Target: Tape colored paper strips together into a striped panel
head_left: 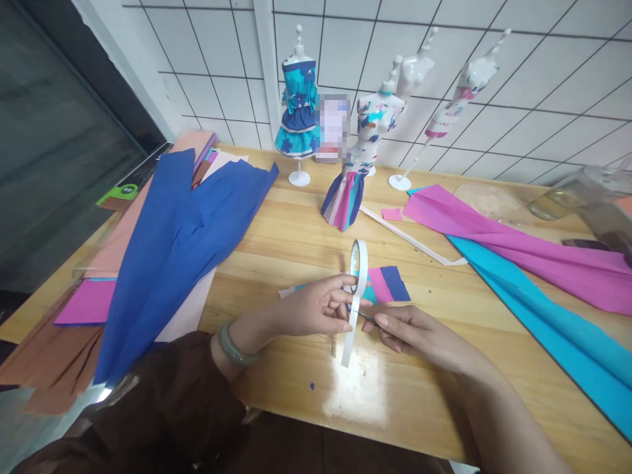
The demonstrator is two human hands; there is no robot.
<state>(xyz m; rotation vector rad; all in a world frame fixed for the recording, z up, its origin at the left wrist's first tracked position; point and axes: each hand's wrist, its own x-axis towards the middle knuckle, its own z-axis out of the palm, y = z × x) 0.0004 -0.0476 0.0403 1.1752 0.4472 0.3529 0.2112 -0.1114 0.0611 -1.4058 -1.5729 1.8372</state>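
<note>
My left hand (316, 306) has its fingers around a roll of white double-sided tape (363, 263), which stands on edge. From it a loose strip of tape hangs down past my thumb. In my right hand (415, 332) are small scissors (366, 317), their slim dark blades at the strip and their handles hidden by my fingers. Behind the tape, a striped crepe paper piece (395, 284) in teal, pink and dark blue lies partly hidden on the table. Beyond it a small white dress form (375, 115) wears a striped paper skirt (344, 201).
On the wooden table (257, 263), blue crepe paper (182, 230) and stacked sheets lie left. Pink (494, 237) and turquoise crepe paper (533, 309) stretch across the right. Near the tiled wall stand a dressed form (299, 112), other white forms (467, 82) and a blurred upright panel (332, 125).
</note>
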